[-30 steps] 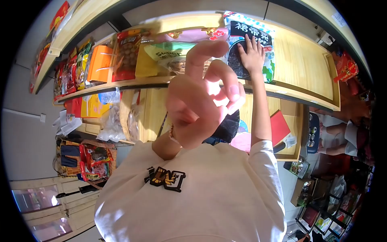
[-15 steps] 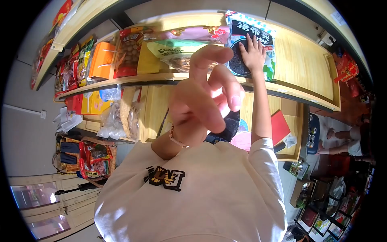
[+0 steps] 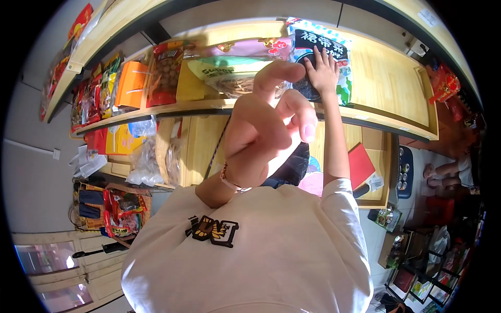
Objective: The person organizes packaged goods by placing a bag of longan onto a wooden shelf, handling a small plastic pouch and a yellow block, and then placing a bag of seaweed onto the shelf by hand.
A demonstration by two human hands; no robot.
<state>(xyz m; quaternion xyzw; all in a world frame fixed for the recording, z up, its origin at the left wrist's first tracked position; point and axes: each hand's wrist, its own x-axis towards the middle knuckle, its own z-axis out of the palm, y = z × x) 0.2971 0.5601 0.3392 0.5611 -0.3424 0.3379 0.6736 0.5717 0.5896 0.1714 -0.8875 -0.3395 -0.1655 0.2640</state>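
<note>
My right hand (image 3: 322, 75) lies flat with spread fingers on a black, white and blue bag of dried wakame seaweed (image 3: 313, 40) on the upper wooden shelf (image 3: 389, 78). Close to the camera, my left hand (image 3: 263, 122) is raised with its fingers bent and apart; nothing shows in it. It hides part of a green and clear bag (image 3: 206, 69) with brown strands inside. Behind that bag lies a pink package (image 3: 245, 48). Further left stands a red bag of round brown pieces (image 3: 168, 68).
An orange box (image 3: 131, 83) and several colourful packets stand at the shelf's left end. Clear plastic bags (image 3: 148, 156) and a red card (image 3: 360, 164) are on the lower shelf. A basket of red packets (image 3: 122, 208) is at left. Another person's legs (image 3: 443, 175) show at far right.
My left hand has shifted slightly, its fingers still bent. The view has moved a little, and my right hand remains on the seaweed bag.
</note>
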